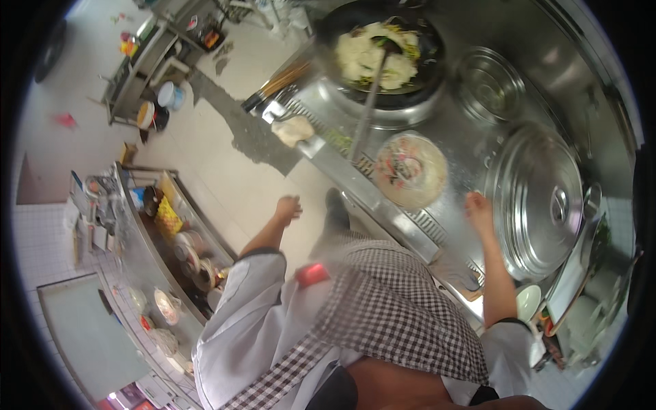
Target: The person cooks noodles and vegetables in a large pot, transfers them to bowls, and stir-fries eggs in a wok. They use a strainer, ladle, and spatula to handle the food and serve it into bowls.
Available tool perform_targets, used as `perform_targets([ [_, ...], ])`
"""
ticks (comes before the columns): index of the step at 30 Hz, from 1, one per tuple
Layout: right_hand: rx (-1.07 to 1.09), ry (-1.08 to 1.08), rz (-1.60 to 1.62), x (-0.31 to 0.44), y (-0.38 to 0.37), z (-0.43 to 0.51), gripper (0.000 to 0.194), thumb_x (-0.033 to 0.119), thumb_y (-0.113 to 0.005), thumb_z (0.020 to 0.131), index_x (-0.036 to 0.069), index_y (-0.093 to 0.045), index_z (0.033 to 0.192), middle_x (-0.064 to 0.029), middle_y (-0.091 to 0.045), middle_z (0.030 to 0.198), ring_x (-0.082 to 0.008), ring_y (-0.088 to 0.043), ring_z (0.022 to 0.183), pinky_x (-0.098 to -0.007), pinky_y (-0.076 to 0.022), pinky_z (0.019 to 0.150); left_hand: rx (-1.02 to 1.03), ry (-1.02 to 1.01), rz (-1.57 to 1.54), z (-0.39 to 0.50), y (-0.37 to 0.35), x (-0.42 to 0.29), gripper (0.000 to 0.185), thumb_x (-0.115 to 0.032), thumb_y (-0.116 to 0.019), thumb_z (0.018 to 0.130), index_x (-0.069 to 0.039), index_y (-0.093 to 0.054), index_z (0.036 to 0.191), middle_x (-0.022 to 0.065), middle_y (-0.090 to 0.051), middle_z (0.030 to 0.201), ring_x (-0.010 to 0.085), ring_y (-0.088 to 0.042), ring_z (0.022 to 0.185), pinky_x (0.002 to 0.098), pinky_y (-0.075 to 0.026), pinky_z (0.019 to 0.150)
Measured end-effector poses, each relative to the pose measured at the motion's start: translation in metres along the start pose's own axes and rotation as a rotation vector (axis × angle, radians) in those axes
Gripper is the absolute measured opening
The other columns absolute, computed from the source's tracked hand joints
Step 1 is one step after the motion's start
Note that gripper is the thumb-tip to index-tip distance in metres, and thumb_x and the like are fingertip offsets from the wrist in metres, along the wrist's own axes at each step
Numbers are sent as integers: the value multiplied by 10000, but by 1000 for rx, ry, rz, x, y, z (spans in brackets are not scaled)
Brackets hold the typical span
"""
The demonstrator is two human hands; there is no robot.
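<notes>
My left hand [289, 210] hangs over the floor beside the steel stove edge, its fingers loosely bent and holding nothing. Over the steel cooktop, my right hand [477, 203] is between a floral-patterned round dish [411, 169] and a large domed steel lid [535, 205]; its fingers are curled, and whether they pinch something small cannot be told. At the top, a black wok [435, 56] contains pale, flat pieces of food [353, 54] with green and yellow shreds. A long-handled ladle [376, 84] rests in it, its handle reaching over the stove's near edge.
A steel pot [490, 84] of liquid stands right of the wok. Chopsticks [282, 82] and a pale cloth [292, 130] lie at the stove's left edge. A pale green bowl [528, 302] sits by my right forearm. A steel counter [148, 246] with dishes stands at left; buckets [170, 96] are farther back.
</notes>
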State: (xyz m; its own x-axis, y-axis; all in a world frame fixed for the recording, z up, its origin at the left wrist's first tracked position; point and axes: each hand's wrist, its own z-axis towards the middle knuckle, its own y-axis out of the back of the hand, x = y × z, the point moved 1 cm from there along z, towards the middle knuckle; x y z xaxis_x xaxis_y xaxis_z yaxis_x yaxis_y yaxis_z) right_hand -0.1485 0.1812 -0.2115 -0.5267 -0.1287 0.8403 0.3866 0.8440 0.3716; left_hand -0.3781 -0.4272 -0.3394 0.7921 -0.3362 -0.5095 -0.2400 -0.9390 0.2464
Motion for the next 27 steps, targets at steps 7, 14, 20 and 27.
perform_targets([
  [7, -93, -51, -76, -35, -124, 3, 310, 119, -577, 971, 9, -597, 1260, -84, -680, 925, -149, -637, 635, -275, -474, 454, 100, -22, -289, 107, 11, -104, 305, -299, -628, 974, -42, -599, 1135, 91, -630, 979, 228, -635, 852, 400, -532, 694],
  [14, -346, -635, -78, -22, -80, -53, 445, 228, -614, 994, -16, -542, 1360, -137, -720, 1073, -264, -725, 809, -368, -559, 587, -7, -50, -781, 235, 16, -150, 572, -485, -518, 1037, -82, -513, 1444, 121, -407, 1563, 279, -391, 1399, 537, -436, 1053],
  [20, -549, -4, -881, -16, -62, -137, 477, 269, -641, 987, -35, -544, 1342, -202, -677, 997, -378, -657, 873, -479, -530, 769, 497, -423, -1109, 247, 2, -169, 499, -532, -521, 1035, -137, -556, 1336, 84, -656, 1215, 306, -672, 1065, 468, -591, 853],
  [27, -354, -204, -638, 57, -162, -261, 402, 88, -675, 933, 19, -566, 1314, -165, -667, 1068, -295, -667, 799, -373, -549, 717, 442, -383, -445, 284, -20, -49, 487, -491, -509, 1029, -101, -557, 1317, 62, -634, 1175, 250, -611, 970, 420, -537, 820],
])
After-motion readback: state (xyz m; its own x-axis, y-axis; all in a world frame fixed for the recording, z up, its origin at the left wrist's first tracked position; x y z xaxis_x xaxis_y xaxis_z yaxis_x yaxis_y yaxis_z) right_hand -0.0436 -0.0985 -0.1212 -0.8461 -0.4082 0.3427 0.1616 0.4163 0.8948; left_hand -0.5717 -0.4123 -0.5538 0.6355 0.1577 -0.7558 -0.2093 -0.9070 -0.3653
